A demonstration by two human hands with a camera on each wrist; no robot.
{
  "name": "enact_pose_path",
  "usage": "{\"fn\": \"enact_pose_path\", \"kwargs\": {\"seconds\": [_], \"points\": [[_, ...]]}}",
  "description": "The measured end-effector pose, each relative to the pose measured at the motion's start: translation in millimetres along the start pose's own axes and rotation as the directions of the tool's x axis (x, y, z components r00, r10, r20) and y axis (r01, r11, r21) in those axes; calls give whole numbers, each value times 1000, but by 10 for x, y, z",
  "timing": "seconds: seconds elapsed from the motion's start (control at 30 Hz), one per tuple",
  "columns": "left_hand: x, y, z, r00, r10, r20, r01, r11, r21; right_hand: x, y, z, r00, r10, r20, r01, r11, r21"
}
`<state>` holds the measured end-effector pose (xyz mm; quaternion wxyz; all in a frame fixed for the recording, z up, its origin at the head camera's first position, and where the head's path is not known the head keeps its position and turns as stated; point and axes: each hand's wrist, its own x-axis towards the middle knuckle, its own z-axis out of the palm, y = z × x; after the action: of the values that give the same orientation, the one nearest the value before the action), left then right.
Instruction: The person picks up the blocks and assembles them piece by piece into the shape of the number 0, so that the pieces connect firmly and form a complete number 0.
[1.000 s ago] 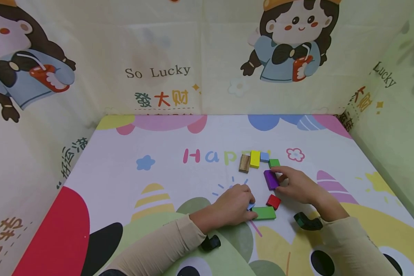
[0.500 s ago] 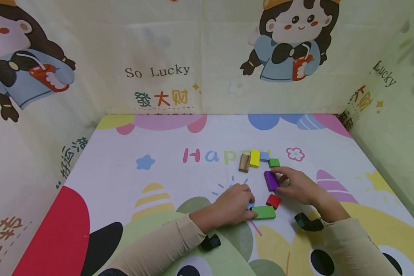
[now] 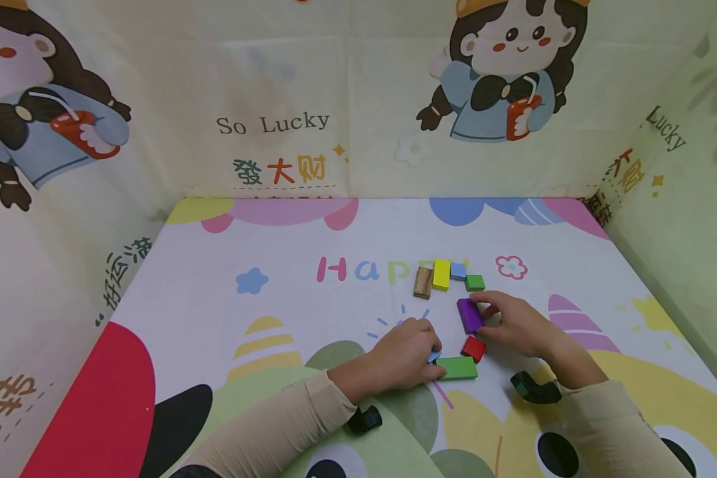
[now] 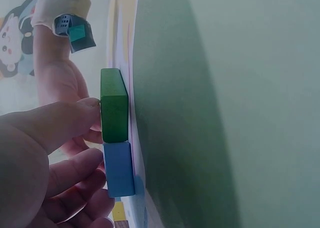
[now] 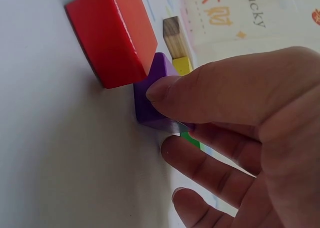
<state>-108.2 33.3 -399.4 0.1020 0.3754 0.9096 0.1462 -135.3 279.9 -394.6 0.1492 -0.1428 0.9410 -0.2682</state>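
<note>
My right hand (image 3: 516,323) pinches a purple block (image 3: 469,315) by its ends, thumb and index finger bent around it. In the right wrist view the thumb lies on the purple block (image 5: 146,96), near a red block (image 5: 111,38). My left hand (image 3: 403,352) has its fingers curled at a small blue block (image 3: 433,357), mostly hidden from above. Its thumb touches a long green block (image 3: 459,368). The left wrist view shows the green block (image 4: 115,115) end to end with the blue block (image 4: 119,169), fingertips along their edge.
Beyond the purple block, a curve of blocks continues: small green (image 3: 475,283), small blue (image 3: 457,271), yellow (image 3: 441,275) and brown wooden (image 3: 422,283). All lie on a printed tabletop (image 3: 334,305). Patterned cloth (image 3: 382,86) hangs behind and at both sides.
The right hand has slid the purple block slightly toward the red block, widening its gap from the small green block. The left hand has hardly moved.
</note>
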Motion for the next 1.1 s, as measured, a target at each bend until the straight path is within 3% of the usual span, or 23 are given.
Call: {"fn": "enact_pose_path", "kwargs": {"seconds": [1.1], "points": [[-2,-10,4,1000,-3,8,3,1000,-20,-60,-4,20,999,-46,-21,46,999,-13]]}}
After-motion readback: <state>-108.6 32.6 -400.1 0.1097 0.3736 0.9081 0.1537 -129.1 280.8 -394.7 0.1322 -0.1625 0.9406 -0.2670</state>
